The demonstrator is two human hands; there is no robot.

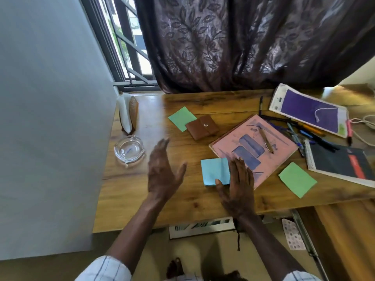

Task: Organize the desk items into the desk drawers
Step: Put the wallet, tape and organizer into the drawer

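Pressing with flat, released right grip on blue notepad, near-square, lying parallel to table front edge, right side hidden; hovering with released left grip.

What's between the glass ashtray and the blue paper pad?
In the head view, only the person's left hand, fingers straight, with bare desk wood around it.

Glossy grained wood desk, clear glass ashtray, smooth brown leather wallet, matt paper notes.
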